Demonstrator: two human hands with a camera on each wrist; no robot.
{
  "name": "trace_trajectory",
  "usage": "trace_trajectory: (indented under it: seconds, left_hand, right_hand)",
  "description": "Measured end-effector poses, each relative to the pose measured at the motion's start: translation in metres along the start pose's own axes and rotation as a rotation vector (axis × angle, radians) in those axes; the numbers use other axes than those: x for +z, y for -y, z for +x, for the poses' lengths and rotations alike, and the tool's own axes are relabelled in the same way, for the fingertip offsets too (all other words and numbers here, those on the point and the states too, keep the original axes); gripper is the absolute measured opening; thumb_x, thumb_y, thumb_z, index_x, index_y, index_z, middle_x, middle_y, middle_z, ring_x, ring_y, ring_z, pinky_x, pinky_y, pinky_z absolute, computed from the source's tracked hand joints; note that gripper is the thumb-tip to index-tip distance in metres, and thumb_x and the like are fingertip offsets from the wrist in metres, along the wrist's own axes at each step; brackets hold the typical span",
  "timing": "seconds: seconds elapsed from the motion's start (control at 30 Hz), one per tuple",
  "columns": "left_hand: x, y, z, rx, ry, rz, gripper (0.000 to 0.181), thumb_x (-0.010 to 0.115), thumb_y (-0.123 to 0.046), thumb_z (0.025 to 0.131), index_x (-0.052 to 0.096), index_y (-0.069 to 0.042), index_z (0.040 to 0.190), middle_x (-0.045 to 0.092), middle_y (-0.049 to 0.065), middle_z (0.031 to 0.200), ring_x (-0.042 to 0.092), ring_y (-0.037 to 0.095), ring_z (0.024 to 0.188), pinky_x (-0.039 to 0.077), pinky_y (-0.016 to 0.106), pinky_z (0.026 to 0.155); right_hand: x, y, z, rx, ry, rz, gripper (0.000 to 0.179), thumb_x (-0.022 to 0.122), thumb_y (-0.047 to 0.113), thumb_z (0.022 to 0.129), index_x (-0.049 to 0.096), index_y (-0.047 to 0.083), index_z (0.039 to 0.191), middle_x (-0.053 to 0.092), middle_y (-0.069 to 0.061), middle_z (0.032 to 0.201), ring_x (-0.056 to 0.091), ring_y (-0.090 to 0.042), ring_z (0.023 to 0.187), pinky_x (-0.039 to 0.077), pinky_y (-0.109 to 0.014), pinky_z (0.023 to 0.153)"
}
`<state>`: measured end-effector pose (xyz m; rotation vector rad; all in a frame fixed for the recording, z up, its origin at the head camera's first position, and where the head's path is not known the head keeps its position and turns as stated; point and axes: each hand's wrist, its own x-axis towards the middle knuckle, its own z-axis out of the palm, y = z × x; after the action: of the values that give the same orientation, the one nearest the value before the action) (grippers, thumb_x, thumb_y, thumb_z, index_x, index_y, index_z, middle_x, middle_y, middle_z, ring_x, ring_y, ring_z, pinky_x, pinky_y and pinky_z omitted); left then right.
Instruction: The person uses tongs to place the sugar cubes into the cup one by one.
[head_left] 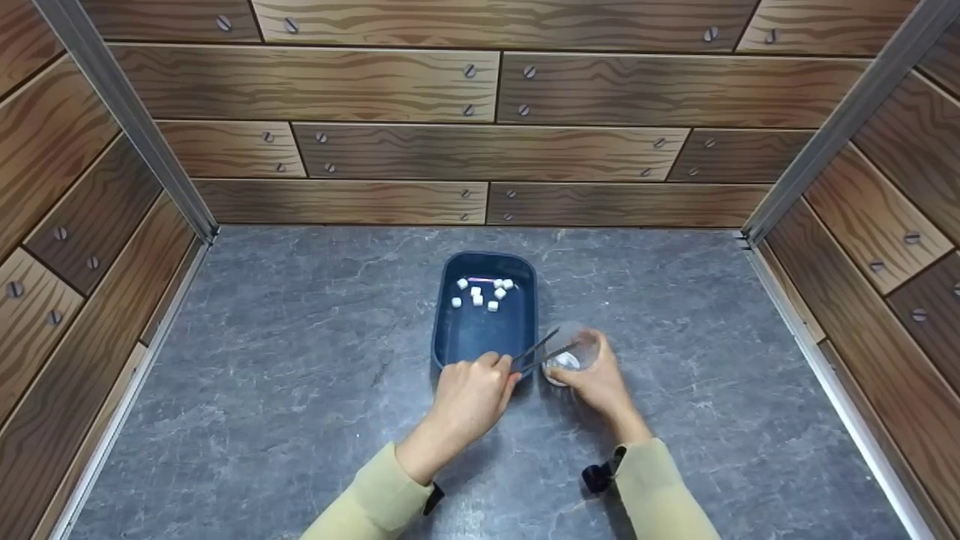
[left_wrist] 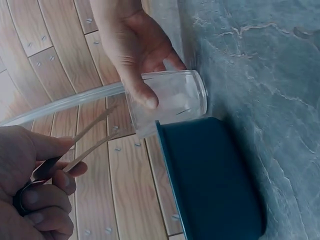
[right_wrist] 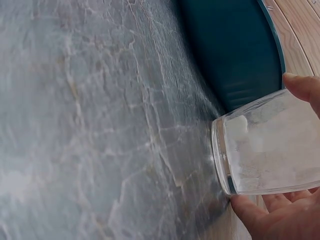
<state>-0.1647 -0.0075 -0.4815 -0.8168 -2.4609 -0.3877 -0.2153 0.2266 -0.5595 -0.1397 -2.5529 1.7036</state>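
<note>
Centre frame: left hand (head_left: 469, 394) pinches tweezers (head_left: 541, 349) over glass jar (head_left: 571, 354), gripped by right hand (head_left: 600, 386); blue tray (head_left: 450, 330) beside.

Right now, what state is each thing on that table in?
Blue tray: upright on the table, holding small white cubes at its far end.
Glass jar: held by the right hand beside the tray.
Tweezers: pinched in the left hand, tips at the jar's mouth.
</note>
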Motion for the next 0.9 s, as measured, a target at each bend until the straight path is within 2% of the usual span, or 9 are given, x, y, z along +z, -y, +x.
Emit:
trace_trajectory:
  seconds: [0.13,0.43,0.73,0.9]
  left_hand:
    - [-0.002,0.005,-0.002,-0.04,0.005,-0.015,0.023,0.068,-0.028,0.093,0.07,-0.005,0.093,0.063,0.003,0.074,0.057,0.02,0.05,0.044,0.032,0.041]
    - [-0.009,0.021,-0.011,-0.15,0.024,-0.04,0.024,0.068,-0.028,0.093,0.069,-0.004,0.09,0.063,0.005,0.075,0.058,0.022,0.049,0.044,0.034,0.04]
    - [-0.01,0.045,-0.019,-0.272,-0.053,-0.045,0.023,0.073,-0.024,0.089,0.069,-0.002,0.09,0.063,0.006,0.071,0.058,0.023,0.046,0.044,0.034,0.038]
    - [-0.005,0.059,-0.024,-0.35,-0.049,0.012,0.023,0.073,-0.023,0.089,0.069,-0.001,0.089,0.068,0.011,0.076,0.063,0.031,0.052,0.048,0.042,0.043]
  right_hand:
    - [-0.001,0.001,0.0,0.025,0.006,-0.015,0.095,0.09,0.012,0.066,0.034,-0.007,0.141,0.044,-0.028,0.14,0.042,-0.039,0.13,0.029,-0.048,0.11]
    - [0.0,0.0,0.001,0.017,0.0,0.013,0.092,0.091,0.011,0.065,0.037,-0.005,0.138,0.048,-0.025,0.137,0.045,-0.036,0.127,0.03,-0.043,0.109]
    - [0.002,-0.001,0.0,0.021,-0.003,0.021,0.094,0.092,0.011,0.064,0.037,-0.004,0.138,0.048,-0.024,0.136,0.046,-0.035,0.126,0.031,-0.041,0.108]
    - [0.002,-0.001,0.0,0.014,0.003,0.056,0.093,0.092,0.009,0.064,0.037,-0.004,0.138,0.048,-0.024,0.136,0.046,-0.035,0.126,0.031,-0.04,0.108]
